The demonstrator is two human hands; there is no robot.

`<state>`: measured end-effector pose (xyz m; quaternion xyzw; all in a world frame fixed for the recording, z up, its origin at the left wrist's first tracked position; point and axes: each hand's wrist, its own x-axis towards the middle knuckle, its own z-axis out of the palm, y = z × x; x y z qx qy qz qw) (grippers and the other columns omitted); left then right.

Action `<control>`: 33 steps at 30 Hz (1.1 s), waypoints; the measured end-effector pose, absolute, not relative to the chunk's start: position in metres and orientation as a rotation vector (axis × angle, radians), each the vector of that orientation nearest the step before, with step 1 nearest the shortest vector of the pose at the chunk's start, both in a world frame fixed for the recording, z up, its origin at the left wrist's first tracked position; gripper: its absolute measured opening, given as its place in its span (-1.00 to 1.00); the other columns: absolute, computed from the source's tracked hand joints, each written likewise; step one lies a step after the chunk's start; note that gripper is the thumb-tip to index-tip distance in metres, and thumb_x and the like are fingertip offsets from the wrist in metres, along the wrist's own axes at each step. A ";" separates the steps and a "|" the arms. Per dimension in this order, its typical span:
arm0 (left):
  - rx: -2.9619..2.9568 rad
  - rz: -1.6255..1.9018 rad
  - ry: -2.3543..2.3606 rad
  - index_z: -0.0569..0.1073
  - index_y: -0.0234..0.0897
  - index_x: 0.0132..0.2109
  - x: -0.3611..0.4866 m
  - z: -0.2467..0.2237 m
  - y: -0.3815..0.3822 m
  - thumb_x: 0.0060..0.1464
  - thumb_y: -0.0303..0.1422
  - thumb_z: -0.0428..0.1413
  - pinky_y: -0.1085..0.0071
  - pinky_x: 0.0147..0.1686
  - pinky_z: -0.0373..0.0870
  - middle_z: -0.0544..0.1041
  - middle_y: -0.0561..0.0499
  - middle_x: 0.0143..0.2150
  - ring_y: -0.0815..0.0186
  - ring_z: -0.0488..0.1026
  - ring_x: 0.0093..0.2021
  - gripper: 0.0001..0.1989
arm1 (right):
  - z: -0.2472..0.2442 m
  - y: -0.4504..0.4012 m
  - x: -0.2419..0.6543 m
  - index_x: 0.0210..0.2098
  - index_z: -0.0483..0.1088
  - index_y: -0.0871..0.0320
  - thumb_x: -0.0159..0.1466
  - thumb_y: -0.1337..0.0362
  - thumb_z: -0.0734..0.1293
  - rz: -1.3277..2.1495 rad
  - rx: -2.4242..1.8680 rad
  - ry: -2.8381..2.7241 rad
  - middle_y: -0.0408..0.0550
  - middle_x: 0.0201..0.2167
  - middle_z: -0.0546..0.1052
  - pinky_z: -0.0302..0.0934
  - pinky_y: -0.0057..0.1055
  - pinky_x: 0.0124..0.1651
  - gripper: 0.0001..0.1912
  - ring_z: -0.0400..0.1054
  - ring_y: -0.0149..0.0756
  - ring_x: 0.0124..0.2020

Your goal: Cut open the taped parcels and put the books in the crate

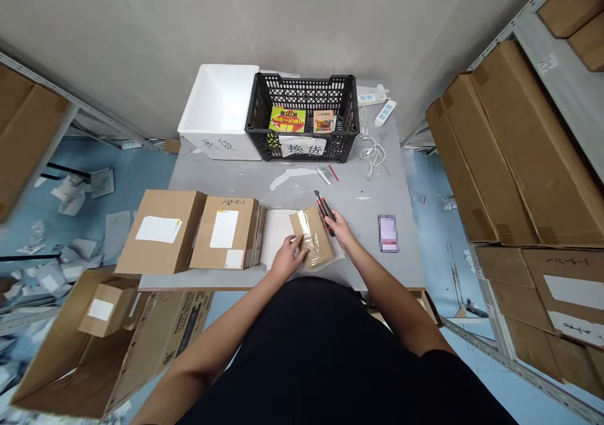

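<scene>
In front of me on the table lies a flat cardboard package [319, 235] with clear tape across it, tilted slightly. My left hand [288, 257] grips its left edge, with fingers on its taped face. A red and black utility knife [323, 206] is held in my right hand [340, 230], beside the package's right edge, its tip pointing away from me. Under and left of the package is a white sheet or mailer [277, 233]. Close by on the left stands a closed carton [225, 231] with white labels.
Another labelled carton [163, 231] stands farther left. At the back are a white foam box [221, 137] and a black crate [302, 145] holding colourful boxes. A phone [388, 233], cable [374, 154] and power strip [385, 112] lie right. Shelves with cartons [491, 142] flank the table.
</scene>
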<state>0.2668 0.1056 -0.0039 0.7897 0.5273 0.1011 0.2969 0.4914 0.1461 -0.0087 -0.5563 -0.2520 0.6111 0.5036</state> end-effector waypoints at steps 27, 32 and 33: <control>2.446 -0.219 1.484 -0.07 -0.21 0.39 0.256 0.024 0.133 -0.06 -0.04 0.25 0.03 0.19 0.11 0.08 -0.38 0.34 -0.15 0.08 0.32 0.00 | -0.008 0.106 0.534 -0.12 0.35 0.08 0.04 0.03 0.44 1.351 -1.455 -0.416 -0.05 -0.22 0.55 0.40 -0.36 -0.27 -0.52 0.46 -0.27 -0.24; 2.697 -0.284 0.992 0.01 -0.21 0.37 0.275 0.018 0.164 -0.17 -0.13 0.34 -0.10 0.30 -0.23 -0.01 -0.32 0.41 -0.14 -0.13 0.40 0.04 | -0.005 0.078 0.549 -0.07 0.35 0.12 0.06 -0.01 0.41 1.299 -1.588 -0.520 -0.10 -0.32 0.53 0.25 -0.50 -0.57 -0.48 0.37 -0.41 -0.52; 2.695 -0.292 0.941 0.03 -0.22 0.37 0.279 0.016 0.170 -0.18 -0.12 0.34 -0.11 0.29 -0.22 0.01 -0.33 0.40 -0.14 -0.10 0.40 0.04 | -0.005 0.067 0.551 -0.05 0.34 0.12 0.07 -0.01 0.40 1.300 -1.615 -0.529 -0.12 -0.35 0.53 0.19 -0.52 -0.63 -0.46 0.33 -0.44 -0.58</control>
